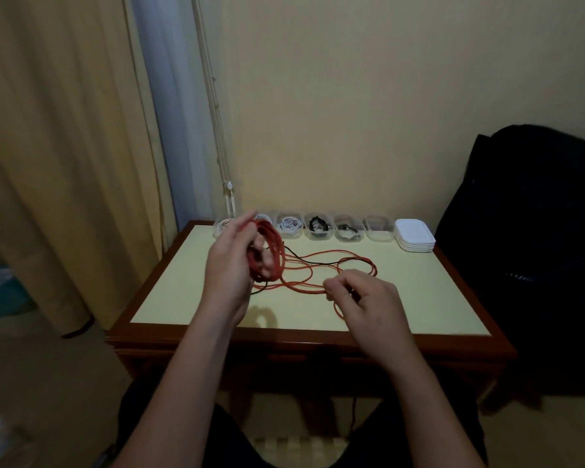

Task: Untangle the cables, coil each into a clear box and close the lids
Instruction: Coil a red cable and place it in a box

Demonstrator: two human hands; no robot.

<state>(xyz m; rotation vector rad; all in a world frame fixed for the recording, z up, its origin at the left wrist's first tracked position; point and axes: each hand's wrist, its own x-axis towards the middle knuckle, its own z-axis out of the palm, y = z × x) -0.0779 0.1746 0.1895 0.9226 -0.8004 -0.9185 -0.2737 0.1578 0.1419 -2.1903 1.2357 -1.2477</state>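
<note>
The left hand is raised above a pale yellow table with a dark wood rim, its fingers curled through a coil of red cable. The rest of that cable trails off in loose loops across the tabletop, crossed by a thin black cable. The right hand pinches a red strand near the front of the loops. Along the far edge stands a row of clear boxes, several holding white or black cables, with a stack of white lids at its right end. A curtain hangs at the left, and a dark bag sits at the right.
</note>
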